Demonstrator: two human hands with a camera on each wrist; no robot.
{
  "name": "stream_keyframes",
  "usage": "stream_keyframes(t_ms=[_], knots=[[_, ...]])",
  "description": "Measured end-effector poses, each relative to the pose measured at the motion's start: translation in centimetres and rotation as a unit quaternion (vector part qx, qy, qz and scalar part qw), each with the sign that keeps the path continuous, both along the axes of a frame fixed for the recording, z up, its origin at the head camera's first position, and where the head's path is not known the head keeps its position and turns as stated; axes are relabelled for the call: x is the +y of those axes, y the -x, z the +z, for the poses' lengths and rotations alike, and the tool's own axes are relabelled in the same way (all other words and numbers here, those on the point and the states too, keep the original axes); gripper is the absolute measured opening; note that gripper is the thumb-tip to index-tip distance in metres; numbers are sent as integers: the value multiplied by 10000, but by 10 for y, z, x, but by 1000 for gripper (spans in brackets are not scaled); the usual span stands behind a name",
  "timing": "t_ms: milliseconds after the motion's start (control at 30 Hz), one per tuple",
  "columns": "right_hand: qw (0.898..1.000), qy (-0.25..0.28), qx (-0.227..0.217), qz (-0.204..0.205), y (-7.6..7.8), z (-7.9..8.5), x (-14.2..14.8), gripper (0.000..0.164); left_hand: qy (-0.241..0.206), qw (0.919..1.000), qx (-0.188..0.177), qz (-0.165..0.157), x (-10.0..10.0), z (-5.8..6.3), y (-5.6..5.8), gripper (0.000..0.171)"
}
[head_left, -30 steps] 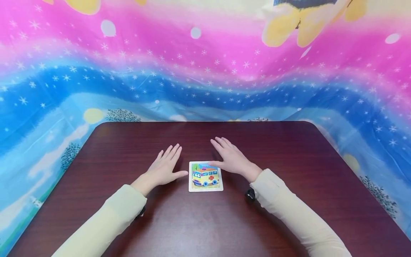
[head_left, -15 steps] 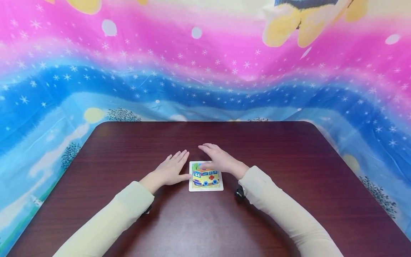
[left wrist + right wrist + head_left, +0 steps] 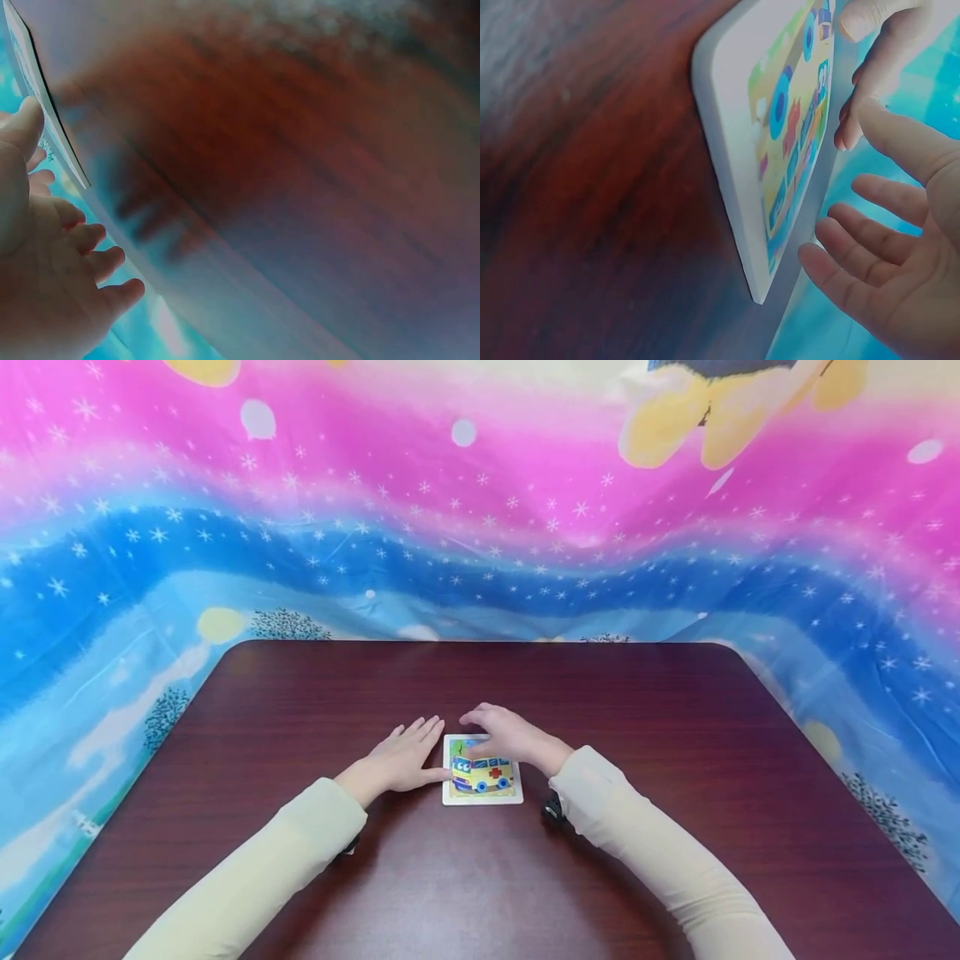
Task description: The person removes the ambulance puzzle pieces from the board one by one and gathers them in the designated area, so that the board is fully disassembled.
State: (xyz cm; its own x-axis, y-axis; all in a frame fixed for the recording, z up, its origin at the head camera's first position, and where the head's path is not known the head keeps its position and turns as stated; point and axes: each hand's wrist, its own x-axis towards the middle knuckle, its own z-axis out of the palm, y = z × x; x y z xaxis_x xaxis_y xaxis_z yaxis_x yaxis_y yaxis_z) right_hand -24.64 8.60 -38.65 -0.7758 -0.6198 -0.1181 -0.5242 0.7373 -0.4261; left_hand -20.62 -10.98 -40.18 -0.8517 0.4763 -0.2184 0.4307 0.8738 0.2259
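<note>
A small square picture board (image 3: 482,792) with a white border lies flat on the table, showing a cartoon yellow ambulance. On its left is my left hand (image 3: 396,760), fingers extended and thumb reaching the board's left edge; whether it touches is unclear. Over the upper right part of the board hovers my right hand (image 3: 510,733), hiding that corner. In the right wrist view the right hand (image 3: 900,259) has spread, slightly bent fingers, apart from the thick-edged board (image 3: 731,135). The left wrist view shows the left hand (image 3: 56,255) with nothing in its fingers.
The dark reddish-brown table (image 3: 465,877) has rounded far corners. Behind and along its sides hangs a pink and blue cloth (image 3: 420,552) printed with snowflakes. Each wrist carries a small black device, such as the one (image 3: 553,810) under the right sleeve.
Both hands have moved inward toward the board, the right one leftward and slightly nearer to me, the left one rightward. The board stays in place on the table.
</note>
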Motion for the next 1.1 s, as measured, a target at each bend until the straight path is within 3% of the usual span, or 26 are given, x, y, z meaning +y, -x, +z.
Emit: stream_keyframes(t_ms=[400,633,1100], knots=[[9994,-160,219,217,0,-4,-6,34,21,9999,-91,-79,5,-2,1,76],[9992,-313,216,146,1,-5,-9,31,94,9999,11,-59,8,-2,2,67],[9983,-479,282,175,1,-7,-8,32,272,9996,97,-14,11,-3,3,68]])
